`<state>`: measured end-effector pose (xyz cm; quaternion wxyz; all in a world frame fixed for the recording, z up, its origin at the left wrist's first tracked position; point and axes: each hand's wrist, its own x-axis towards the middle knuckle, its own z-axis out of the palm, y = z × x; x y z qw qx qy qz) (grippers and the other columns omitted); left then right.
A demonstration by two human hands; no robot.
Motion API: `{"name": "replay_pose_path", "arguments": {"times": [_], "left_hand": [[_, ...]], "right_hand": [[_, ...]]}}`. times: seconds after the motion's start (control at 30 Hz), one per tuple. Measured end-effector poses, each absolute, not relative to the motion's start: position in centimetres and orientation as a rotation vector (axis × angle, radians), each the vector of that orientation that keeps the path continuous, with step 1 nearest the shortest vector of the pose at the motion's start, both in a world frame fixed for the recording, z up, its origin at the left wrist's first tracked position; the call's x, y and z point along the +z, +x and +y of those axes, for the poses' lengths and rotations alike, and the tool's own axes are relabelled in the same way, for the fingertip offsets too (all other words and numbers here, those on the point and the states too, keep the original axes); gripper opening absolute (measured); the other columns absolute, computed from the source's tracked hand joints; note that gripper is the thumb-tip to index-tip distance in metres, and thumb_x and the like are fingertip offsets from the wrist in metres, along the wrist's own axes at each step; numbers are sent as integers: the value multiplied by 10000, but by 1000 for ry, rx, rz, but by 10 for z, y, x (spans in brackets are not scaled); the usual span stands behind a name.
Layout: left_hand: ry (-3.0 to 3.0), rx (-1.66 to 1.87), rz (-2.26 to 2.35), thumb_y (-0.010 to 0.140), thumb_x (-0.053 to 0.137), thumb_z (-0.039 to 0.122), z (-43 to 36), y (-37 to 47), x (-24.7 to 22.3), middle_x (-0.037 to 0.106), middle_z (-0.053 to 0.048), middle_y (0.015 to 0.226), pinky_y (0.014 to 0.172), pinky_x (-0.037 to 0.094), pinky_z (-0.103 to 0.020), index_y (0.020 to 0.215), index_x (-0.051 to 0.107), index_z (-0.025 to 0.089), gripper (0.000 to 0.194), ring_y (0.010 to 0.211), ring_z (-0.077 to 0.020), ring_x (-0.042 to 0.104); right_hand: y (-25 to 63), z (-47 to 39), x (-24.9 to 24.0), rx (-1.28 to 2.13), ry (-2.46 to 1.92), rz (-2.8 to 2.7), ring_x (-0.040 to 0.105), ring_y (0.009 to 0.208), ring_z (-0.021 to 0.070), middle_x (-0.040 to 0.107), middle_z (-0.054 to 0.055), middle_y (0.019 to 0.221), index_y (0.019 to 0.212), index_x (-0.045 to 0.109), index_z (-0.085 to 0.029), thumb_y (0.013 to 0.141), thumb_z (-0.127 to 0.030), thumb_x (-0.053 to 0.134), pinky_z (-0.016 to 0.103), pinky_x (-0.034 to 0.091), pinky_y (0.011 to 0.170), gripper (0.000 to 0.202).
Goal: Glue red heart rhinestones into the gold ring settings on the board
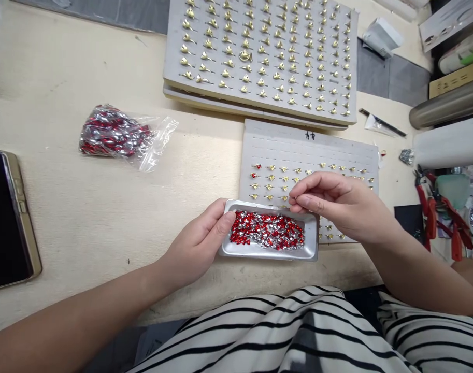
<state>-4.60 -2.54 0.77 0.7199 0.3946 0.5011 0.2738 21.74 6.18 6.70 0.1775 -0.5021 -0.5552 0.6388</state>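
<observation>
Right hand [337, 204]: fingertips pinched over tray's [312, 247] far edge, held item too small to tell. Left hand [199, 241] grips tray's left end. Red stones [266, 230] heaped inside. Advice: keep tray steady, pick single stone, seat squarely on board [310, 147] behind.

Two bare forearms reach in from the lower edge of the frame, the left from the lower left, the right from the lower right. The left hand [199, 243] lies low with its palm turned inward, fingers loosely curled and the thumb stretched forward. The right hand [337, 204] hovers slightly higher, wrist bent, knuckles up, its thumb and forefinger drawn together in a fine pinch. The two hands sit near each other but do not touch.
</observation>
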Motion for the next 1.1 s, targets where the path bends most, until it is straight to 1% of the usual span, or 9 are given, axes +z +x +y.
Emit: {"name": "replay_pose_path", "arguments": {"times": [0.17, 0.3, 0.43, 0.53, 0.6, 0.77, 0.9, 0.97, 1.1], "left_hand": [[895, 624, 1123, 1057, 477, 568, -24, -45, 7, 565, 28, 859, 748, 453, -261, 932, 547, 233, 364, 782, -137, 520], [869, 613, 1097, 1060, 473, 565, -23, -45, 9, 642, 13, 970, 762, 460, -259, 1030, 577, 245, 338, 842, -145, 561], [878, 624, 1093, 1061, 471, 558, -23, -45, 10, 663, 7, 982, 719, 449, -262, 1051, 595, 250, 333, 812, -147, 556], [882, 635, 1110, 1057, 481, 552, -23, -45, 9, 647, 10, 916, 690, 441, -267, 986, 582, 247, 329, 792, -156, 554], [882, 645, 1108, 1055, 487, 548, -24, -45, 8, 638, 12, 895, 683, 439, -267, 937, 559, 245, 333, 786, -156, 553], [878, 657, 1089, 1063, 483, 539, -24, -44, 8, 610, 22, 879, 712, 443, -257, 900, 532, 241, 344, 793, -142, 546], [831, 640, 1059, 1069, 472, 540, -24, -44, 8, 639, 23, 989, 873, 476, -255, 1041, 563, 256, 300, 921, -144, 580], [833, 627, 1063, 1069, 468, 547, -25, -44, 8, 620, 26, 970, 847, 473, -256, 1033, 552, 252, 308, 892, -142, 564], [879, 616, 1104, 1062, 465, 564, -25, -45, 6, 514, 40, 828, 711, 427, -255, 906, 500, 233, 367, 744, -130, 466]], "right_hand": [[218, 60, 65, 1609, -1379, -1711, 781, 786, 111, 801, 5, 882, 965, 754, -223, 940, -251, 749, 220, 662, 725, 38], [220, 60, 66, 1343, -1389, -1970, 764, 829, 110, 804, 6, 935, 969, 788, -251, 922, -249, 761, 208, 641, 728, 55], [219, 59, 66, 1473, -1456, -1888, 783, 823, 129, 811, 12, 921, 981, 779, -241, 914, -292, 770, 213, 647, 694, 84], [217, 59, 66, 1531, -1475, -1828, 791, 823, 148, 807, 18, 898, 956, 766, -226, 915, -313, 763, 235, 654, 689, 97], [216, 60, 66, 1473, -1469, -1873, 774, 788, 141, 793, 10, 868, 932, 755, -224, 917, -299, 747, 249, 651, 691, 77], [216, 71, 60, 1242, -1426, -2005, 736, 746, 134, 758, -12, 831, 918, 719, -238, 908, -217, 707, 268, 630, 674, 26], [217, 91, 46, 994, -1452, -2067, 750, 788, 165, 764, 6, 865, 933, 706, -241, 924, -209, 671, 320, 629, 702, 48], [218, 105, 38, 833, -1466, -2137, 748, 812, 173, 770, 17, 885, 956, 707, -231, 930, -203, 657, 335, 618, 734, 63], [221, 129, 25, 390, -1379, -2409, 725, 892, 197, 782, 46, 986, 1018, 725, -230, 968, -186, 603, 369, 575, 788, 139]]}}
